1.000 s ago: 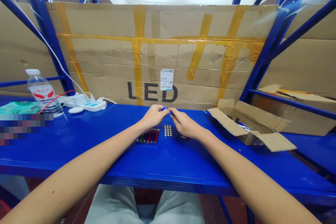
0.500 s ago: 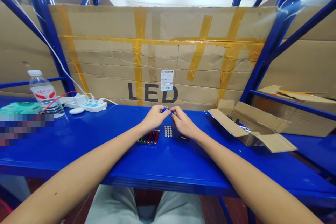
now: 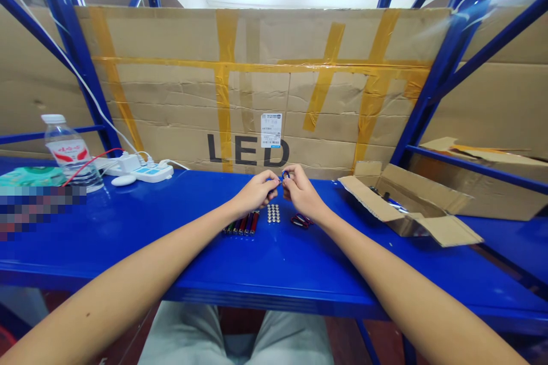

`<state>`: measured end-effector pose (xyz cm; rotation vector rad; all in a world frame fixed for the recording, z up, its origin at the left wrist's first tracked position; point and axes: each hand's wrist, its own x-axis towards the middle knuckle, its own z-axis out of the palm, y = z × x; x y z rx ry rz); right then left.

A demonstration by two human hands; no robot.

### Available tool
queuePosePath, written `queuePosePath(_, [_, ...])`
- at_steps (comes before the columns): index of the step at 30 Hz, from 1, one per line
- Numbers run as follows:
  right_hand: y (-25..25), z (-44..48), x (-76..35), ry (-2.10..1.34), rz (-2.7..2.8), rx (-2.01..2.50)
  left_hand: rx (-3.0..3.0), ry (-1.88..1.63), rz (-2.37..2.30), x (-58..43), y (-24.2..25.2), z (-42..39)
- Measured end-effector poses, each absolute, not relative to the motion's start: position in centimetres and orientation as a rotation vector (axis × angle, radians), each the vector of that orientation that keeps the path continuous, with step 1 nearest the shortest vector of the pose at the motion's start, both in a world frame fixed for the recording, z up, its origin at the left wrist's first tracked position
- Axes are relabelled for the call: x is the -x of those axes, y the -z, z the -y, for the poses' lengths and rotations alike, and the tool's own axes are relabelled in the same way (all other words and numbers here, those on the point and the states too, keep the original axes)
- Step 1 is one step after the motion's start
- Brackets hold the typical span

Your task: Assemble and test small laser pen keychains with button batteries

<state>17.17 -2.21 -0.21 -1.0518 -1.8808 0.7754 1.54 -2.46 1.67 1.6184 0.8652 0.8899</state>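
Observation:
My left hand (image 3: 257, 191) is closed in a pinch around a slim blue metal tube like a mini flashlight, almost wholly hidden by the fingers. Facing it, my right hand (image 3: 300, 189) grips a blue carabiner (image 3: 285, 173), whose curved end shows above the fingertips. The fingertips of both hands nearly meet over the table. Below my left hand lies a row of slim coloured mini flashlights (image 3: 246, 223), partly covered by the wrist. Several silver button cells (image 3: 273, 214) form a neat grid between the hands. Red and dark carabiners (image 3: 301, 220) rest under my right wrist.
An opened cardboard box (image 3: 411, 205) with small parts inside stands at right on the blue table (image 3: 274, 268). At left are a water bottle (image 3: 71, 151) and a power strip (image 3: 152, 171) with cables. A large cardboard sheet (image 3: 180, 102) closes off the back.
A blue carabiner now shows in my right hand. My left hand has turned, hiding the blue tube that was visible at its fingertips. More of the loose carabiners shows beneath my right wrist.

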Motion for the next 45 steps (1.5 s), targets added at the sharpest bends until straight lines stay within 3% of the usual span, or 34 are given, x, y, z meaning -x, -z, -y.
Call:
queuePosePath(6, [0.4, 2.47, -17.2, -0.466, 1.912, 0.946, -1.583, -0.896, -0.843, -1.57, -1.63, 2.54])
queuePosePath(15, [0.25, 2.89, -17.17, -0.292, 1.974, 0.863, -1.595, -0.908, -0.814, -1.55, -1.61, 2.56])
queuePosePath(45, [0.47, 2.84, -17.32, -0.344, 2.032, 0.97, -1.508, -0.939, -0.817, -1.44, -1.89, 2.4])
